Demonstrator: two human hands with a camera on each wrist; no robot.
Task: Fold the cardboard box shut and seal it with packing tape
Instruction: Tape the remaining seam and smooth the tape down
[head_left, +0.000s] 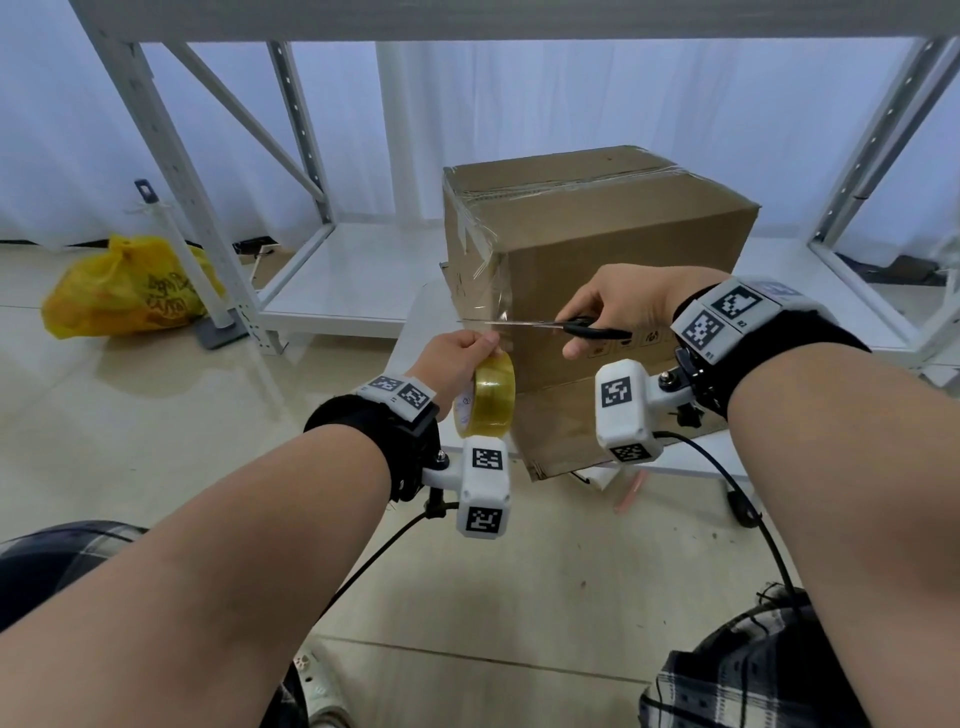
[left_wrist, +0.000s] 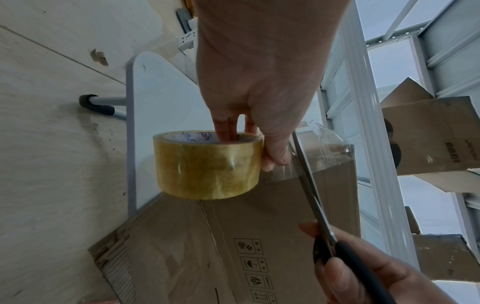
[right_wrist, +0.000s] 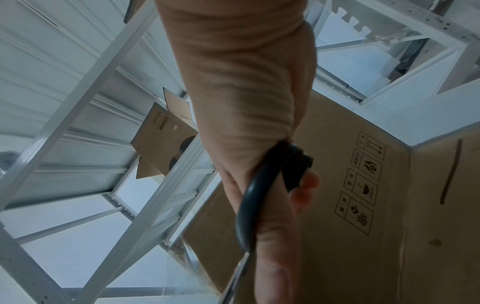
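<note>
Left hand (head_left: 457, 348) grips tape roll (head_left: 485, 397); right hand (head_left: 618, 306) grips scissors (head_left: 550, 326); cardboard box (head_left: 597, 249) closed, contents hidden.

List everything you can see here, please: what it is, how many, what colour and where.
box: one, brown, closed and taped, on the white table
tape roll: one, clear yellowish, in the left hand, strip running up to the box
scissors: one, black handles, at the tape strip
bag: one, yellow, on the floor, left
shelving: white metal, behind the box
other boxes: brown, open flaps, on shelving
left hand: grips the roll
right hand: holds the scissors
</note>
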